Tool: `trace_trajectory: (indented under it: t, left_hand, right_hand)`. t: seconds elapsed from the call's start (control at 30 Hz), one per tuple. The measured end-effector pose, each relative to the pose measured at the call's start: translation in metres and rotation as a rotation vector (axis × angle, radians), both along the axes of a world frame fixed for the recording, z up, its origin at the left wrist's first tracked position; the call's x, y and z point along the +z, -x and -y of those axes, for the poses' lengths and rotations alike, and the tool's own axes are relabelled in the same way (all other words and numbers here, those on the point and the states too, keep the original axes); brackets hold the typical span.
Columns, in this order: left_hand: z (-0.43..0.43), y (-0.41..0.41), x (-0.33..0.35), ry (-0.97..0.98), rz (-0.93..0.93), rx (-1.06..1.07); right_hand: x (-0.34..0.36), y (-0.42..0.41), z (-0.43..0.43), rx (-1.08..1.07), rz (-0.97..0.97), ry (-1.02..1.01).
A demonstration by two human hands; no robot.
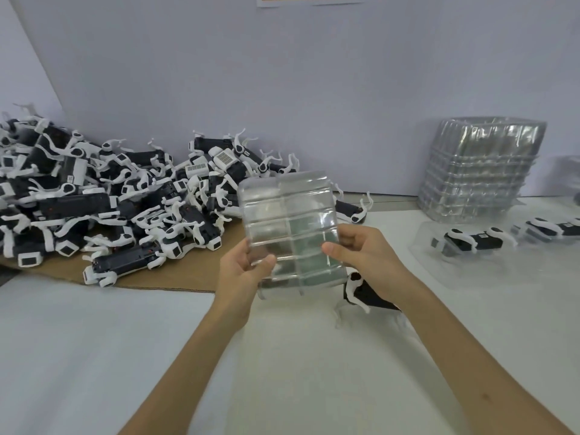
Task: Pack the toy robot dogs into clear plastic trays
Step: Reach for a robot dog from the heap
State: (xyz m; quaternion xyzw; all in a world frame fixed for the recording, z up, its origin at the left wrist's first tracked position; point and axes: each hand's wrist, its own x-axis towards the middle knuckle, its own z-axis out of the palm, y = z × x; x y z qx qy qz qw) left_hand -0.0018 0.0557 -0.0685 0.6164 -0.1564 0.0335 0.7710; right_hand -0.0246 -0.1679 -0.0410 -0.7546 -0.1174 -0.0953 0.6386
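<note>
A clear plastic tray [287, 221] is held up in the air, tilted toward me. My left hand [243, 271] pinches its lower left edge with the thumb on top. My right hand [361, 249] grips its right edge. One black-and-white toy robot dog [364, 291] stands on the white table just under my right wrist, partly hidden by my forearm. A big heap of toy robot dogs [103, 196] lies on brown cardboard at the left. Another dog [474, 241] sits in a clear tray [439, 265] at the right.
A tall stack of empty clear trays [477, 174] stands at the back right against the wall. A further packed dog [552, 230] lies at the right edge. The brown cardboard sheet [175, 277] reaches to the table's middle. White table surface [94, 356] lies in front.
</note>
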Motion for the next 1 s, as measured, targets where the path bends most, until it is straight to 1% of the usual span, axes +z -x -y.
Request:
trace_trajectory:
  t: [0.07, 0.13, 0.23, 0.3, 0.4, 0.5, 0.53, 0.57, 0.6, 0.63, 0.67, 0.7, 0.73, 0.77, 0.8, 0.83, 0.87, 0.93, 1.0]
  left_hand:
    - [-0.01, -0.003, 0.004, 0.046, -0.004, 0.015]
    - [-0.015, -0.006, 0.007, 0.123, -0.04, 0.07]
    - [-0.016, -0.011, 0.008, 0.243, -0.136, 0.156]
    - [-0.018, -0.013, 0.006, 0.336, -0.203, 0.148]
    - [-0.022, -0.013, 0.004, 0.45, -0.265, 0.056]
    - [-0.021, -0.013, 0.002, 0.566, -0.379, -0.025]
    - [-0.019, -0.013, 0.001, 0.571, -0.416, -0.04]
    - [-0.016, -0.013, 0.002, 0.54, -0.439, -0.046]
    - [-0.013, -0.012, 0.003, 0.457, -0.457, -0.036]
    - [-0.011, -0.012, 0.001, 0.325, -0.45, 0.001]
    - [-0.009, -0.011, 0.0, 0.129, -0.415, 0.072]
    - [-0.009, -0.01, -0.003, -0.121, -0.348, 0.189]
    - [-0.008, -0.01, -0.006, -0.369, -0.235, 0.334]
    - [-0.009, -0.009, -0.008, -0.503, -0.084, 0.474]
    - [-0.009, -0.007, -0.006, -0.528, 0.068, 0.574]
    - [-0.01, -0.005, -0.005, -0.49, 0.194, 0.604]
    - [-0.009, -0.003, -0.003, -0.454, 0.277, 0.571]
    - [-0.005, 0.0, -0.006, -0.483, 0.336, 0.413]
    - [0.003, 0.005, -0.009, -0.59, 0.373, 0.274]
  right_hand:
    - [0.001, -0.002, 0.007, -0.055, -0.001, -0.068]
    - [0.002, -0.003, 0.011, -0.103, -0.016, -0.189]
    - [0.002, -0.006, 0.011, -0.144, -0.032, -0.282]
    - [0.003, -0.004, 0.008, -0.134, -0.015, -0.287]
    - [0.006, 0.0, 0.005, -0.16, 0.07, -0.269]
    - [0.012, 0.003, 0.004, -0.265, 0.197, -0.243]
    - [0.015, 0.004, 0.004, -0.308, 0.24, -0.231]
    - [0.016, 0.005, 0.005, -0.35, 0.281, -0.216]
    - [0.018, 0.006, 0.007, -0.392, 0.312, -0.208]
    - [0.02, 0.006, 0.008, -0.426, 0.328, -0.211]
    - [0.021, 0.005, 0.01, -0.454, 0.338, -0.213]
    - [0.021, 0.005, 0.012, -0.482, 0.346, -0.21]
    - [0.021, 0.004, 0.014, -0.502, 0.349, -0.201]
    - [0.021, 0.003, 0.015, -0.511, 0.343, -0.199]
    - [0.02, 0.002, 0.016, -0.513, 0.336, -0.197]
    - [0.018, 0.001, 0.017, -0.514, 0.329, -0.192]
    - [0.017, 0.001, 0.016, -0.517, 0.329, -0.181]
    - [0.015, 0.001, 0.016, -0.535, 0.34, -0.142]
    - [0.016, 0.002, 0.015, -0.565, 0.352, -0.101]
